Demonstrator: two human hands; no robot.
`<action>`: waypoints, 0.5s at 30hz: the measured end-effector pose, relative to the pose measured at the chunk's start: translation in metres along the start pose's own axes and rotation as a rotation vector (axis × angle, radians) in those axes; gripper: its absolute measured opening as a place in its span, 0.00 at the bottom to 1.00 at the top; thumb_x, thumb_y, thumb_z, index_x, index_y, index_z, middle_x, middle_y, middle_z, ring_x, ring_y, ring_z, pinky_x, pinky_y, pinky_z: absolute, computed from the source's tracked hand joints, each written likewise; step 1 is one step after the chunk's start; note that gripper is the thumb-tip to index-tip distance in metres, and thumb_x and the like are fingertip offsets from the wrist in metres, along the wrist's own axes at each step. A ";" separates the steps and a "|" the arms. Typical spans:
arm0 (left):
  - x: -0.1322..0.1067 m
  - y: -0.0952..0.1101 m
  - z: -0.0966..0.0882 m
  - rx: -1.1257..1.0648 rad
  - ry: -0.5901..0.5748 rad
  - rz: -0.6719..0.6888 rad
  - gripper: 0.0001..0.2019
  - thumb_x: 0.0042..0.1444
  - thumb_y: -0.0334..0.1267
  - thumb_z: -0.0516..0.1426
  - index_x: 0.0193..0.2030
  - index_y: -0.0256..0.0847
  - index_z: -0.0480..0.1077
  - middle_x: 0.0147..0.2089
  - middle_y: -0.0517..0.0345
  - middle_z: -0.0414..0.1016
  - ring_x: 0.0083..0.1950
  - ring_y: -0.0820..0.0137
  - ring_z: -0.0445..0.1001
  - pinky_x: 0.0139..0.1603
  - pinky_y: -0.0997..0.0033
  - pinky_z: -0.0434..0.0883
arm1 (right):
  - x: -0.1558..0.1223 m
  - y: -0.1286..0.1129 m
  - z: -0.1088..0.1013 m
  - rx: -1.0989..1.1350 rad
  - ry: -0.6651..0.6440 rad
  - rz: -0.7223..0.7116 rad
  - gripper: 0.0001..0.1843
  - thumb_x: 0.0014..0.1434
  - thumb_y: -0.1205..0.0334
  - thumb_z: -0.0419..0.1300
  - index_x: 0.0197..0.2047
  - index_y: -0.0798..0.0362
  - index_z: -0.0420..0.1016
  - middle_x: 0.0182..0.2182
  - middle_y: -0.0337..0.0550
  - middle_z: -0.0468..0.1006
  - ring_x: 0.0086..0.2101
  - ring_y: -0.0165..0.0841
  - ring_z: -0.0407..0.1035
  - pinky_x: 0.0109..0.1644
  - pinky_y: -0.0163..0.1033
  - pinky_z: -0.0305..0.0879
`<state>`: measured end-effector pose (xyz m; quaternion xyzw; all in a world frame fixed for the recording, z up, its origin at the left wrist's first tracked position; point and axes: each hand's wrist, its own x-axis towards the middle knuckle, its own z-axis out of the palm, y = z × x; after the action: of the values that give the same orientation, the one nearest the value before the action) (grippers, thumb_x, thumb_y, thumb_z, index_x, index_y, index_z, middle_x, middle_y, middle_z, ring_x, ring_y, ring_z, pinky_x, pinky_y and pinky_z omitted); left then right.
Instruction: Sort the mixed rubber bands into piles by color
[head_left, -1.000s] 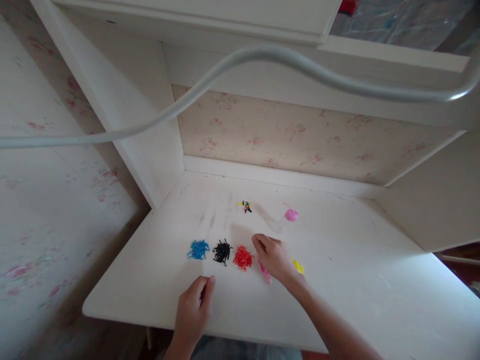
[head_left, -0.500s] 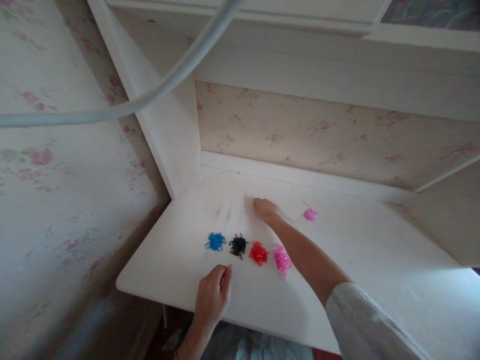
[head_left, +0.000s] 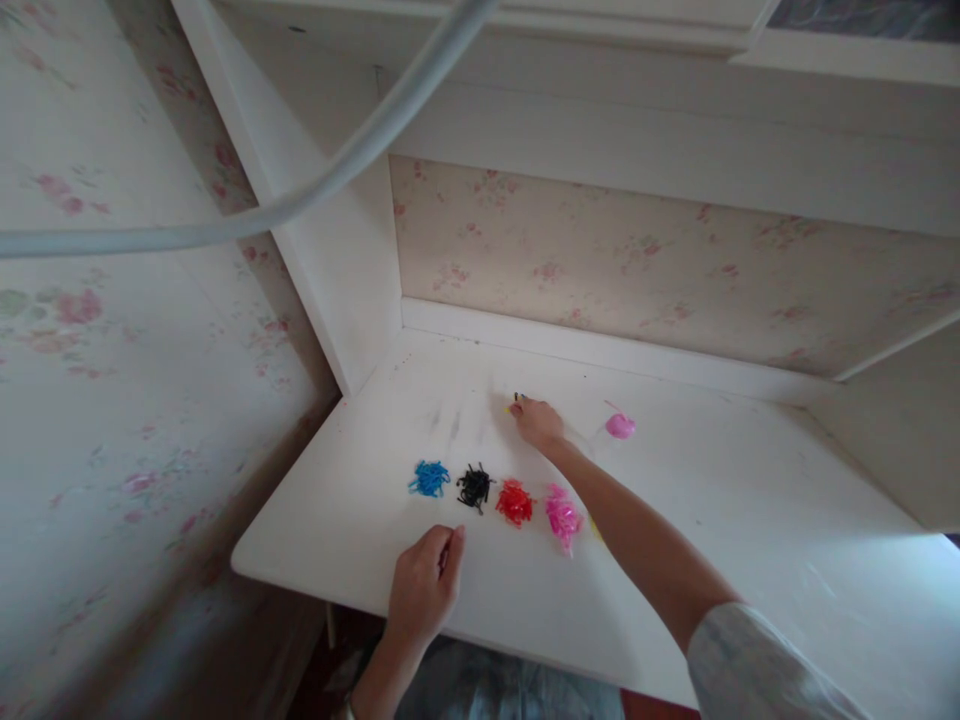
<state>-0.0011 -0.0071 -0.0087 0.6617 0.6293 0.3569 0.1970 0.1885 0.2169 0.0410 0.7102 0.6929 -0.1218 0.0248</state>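
Four small heaps of short plastic bits lie in a row on the white desk (head_left: 735, 520): a blue heap (head_left: 429, 479), a black heap (head_left: 474, 487), a red heap (head_left: 514, 502) and a pink heap (head_left: 562, 517). My right hand (head_left: 536, 421) reaches far across the desk, fingers pinched together over a tiny mixed cluster of coloured bits (head_left: 515, 401); what it grips is hidden. My left hand (head_left: 424, 589) rests near the front edge, fingers curled loosely. A sliver of yellow bits (head_left: 592, 524) peeks out beside my right forearm.
A pink lid-like object (head_left: 620, 426) lies at the back of the desk. A white upright panel (head_left: 330, 260) closes the desk's left side, floral wallpaper (head_left: 637, 270) backs it, and a shelf hangs above. A grey cable (head_left: 315, 190) hangs across the upper view.
My right hand left the pink and yellow heaps and stretched to the small mixed cluster at the back. The view shifted, and my left hand stayed near the front edge.
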 end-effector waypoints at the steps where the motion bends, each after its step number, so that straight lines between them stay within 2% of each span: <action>1: 0.000 0.000 0.000 -0.001 -0.001 -0.003 0.16 0.64 0.43 0.48 0.26 0.41 0.61 0.20 0.65 0.61 0.23 0.77 0.63 0.28 0.77 0.57 | -0.001 0.002 -0.001 0.014 0.002 -0.001 0.19 0.66 0.51 0.48 0.51 0.52 0.71 0.46 0.48 0.75 0.44 0.35 0.71 0.48 0.42 0.65; 5: 0.000 0.002 0.000 -0.004 0.001 -0.015 0.16 0.63 0.43 0.48 0.25 0.41 0.61 0.21 0.65 0.62 0.23 0.77 0.63 0.28 0.77 0.58 | -0.005 0.012 -0.003 0.070 0.014 -0.024 0.21 0.67 0.51 0.44 0.49 0.48 0.74 0.45 0.47 0.78 0.46 0.36 0.71 0.46 0.36 0.62; 12: 0.001 0.002 0.001 0.021 -0.018 -0.022 0.16 0.63 0.44 0.47 0.25 0.41 0.61 0.20 0.65 0.62 0.23 0.77 0.63 0.28 0.77 0.57 | -0.014 0.028 0.000 0.141 0.045 -0.030 0.28 0.66 0.44 0.42 0.44 0.51 0.78 0.42 0.50 0.79 0.42 0.38 0.73 0.40 0.35 0.62; 15: 0.001 0.002 0.001 0.027 -0.024 -0.027 0.16 0.63 0.44 0.47 0.26 0.41 0.62 0.20 0.65 0.63 0.23 0.77 0.64 0.28 0.77 0.57 | -0.016 0.034 0.002 0.169 0.065 -0.029 0.28 0.65 0.44 0.43 0.43 0.53 0.78 0.40 0.51 0.80 0.39 0.37 0.74 0.39 0.35 0.62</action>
<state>0.0010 -0.0065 -0.0078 0.6598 0.6407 0.3378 0.2003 0.2218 0.1995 0.0383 0.7032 0.6910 -0.1568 -0.0594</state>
